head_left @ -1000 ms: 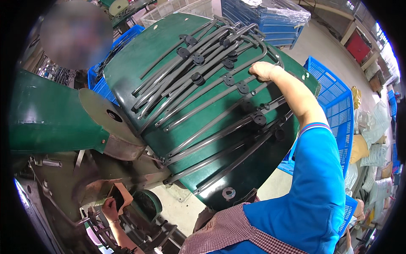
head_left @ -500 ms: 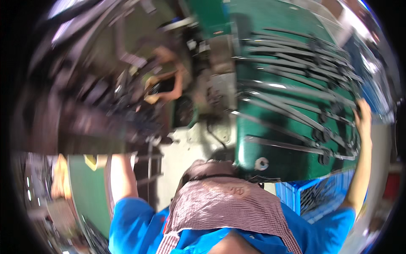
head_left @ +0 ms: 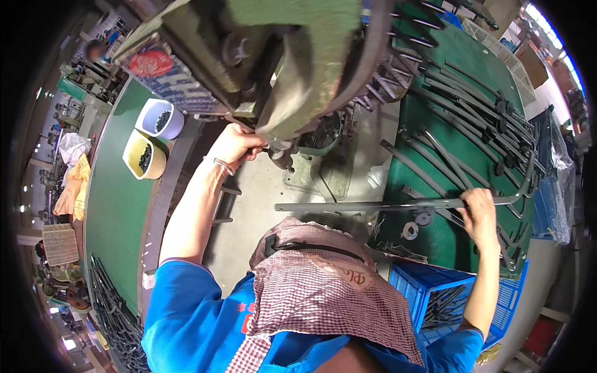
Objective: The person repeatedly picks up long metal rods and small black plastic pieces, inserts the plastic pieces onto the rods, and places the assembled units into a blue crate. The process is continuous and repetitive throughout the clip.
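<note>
My right hand (head_left: 480, 219) is closed around a dark metal tube (head_left: 385, 206) near its bent end. The tube lies roughly level across the gap between the green table and my apron, its straight end pointing left. My left hand (head_left: 235, 147) is raised beside the lower part of a green machine (head_left: 305, 74), its fingers pinched together near a metal tip. Whatever those fingers hold, if anything, is too small or hidden to name. More bent dark tubes (head_left: 463, 102) lie in a loose pile on the green table (head_left: 410, 140) to the right.
Two small tubs, one white (head_left: 160, 119) and one yellow (head_left: 144, 155), hold dark parts on the left green bench (head_left: 115, 205). A blue crate (head_left: 413, 286) with dark pieces stands below the right table. A round washer-like piece (head_left: 410, 230) lies at its near edge.
My right hand has come left from the pile's right edge, bringing a tube with it. My left hand now shows beside the machine. The view has turned and sharpened.
</note>
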{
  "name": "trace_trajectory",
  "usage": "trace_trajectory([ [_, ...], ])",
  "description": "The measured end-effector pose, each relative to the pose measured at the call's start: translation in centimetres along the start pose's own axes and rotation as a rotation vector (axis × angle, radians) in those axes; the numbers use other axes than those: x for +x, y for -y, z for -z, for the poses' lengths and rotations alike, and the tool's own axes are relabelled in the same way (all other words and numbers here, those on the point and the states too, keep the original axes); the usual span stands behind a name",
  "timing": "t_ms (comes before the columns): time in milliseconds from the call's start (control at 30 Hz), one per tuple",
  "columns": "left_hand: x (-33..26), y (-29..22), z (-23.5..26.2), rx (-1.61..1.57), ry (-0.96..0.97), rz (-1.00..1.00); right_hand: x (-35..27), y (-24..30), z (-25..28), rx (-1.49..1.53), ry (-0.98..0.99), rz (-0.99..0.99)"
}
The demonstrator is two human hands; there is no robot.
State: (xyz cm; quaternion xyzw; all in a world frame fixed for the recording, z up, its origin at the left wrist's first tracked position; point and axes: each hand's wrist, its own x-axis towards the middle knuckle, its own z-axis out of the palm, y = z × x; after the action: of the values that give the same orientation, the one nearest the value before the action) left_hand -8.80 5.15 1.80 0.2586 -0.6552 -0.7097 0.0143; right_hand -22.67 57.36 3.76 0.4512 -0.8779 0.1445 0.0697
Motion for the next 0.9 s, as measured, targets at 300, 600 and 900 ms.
trace_trajectory([
  [300,0.1,1.6,1.1,-0.027,0.003,0.066,8.6,11.1,-6.4,0.086,-0.002,0.225],
  [600,-5.8,1.3,8.4,1.406,-0.201,-0.648,17.1,22.3,-13.7,0.056,-0.172,0.12],
  [900,-2.0,-0.4,10.6,1.402,-0.205,-0.76,19.8,23.4,-14.6,0.018,-0.305,0.066],
])
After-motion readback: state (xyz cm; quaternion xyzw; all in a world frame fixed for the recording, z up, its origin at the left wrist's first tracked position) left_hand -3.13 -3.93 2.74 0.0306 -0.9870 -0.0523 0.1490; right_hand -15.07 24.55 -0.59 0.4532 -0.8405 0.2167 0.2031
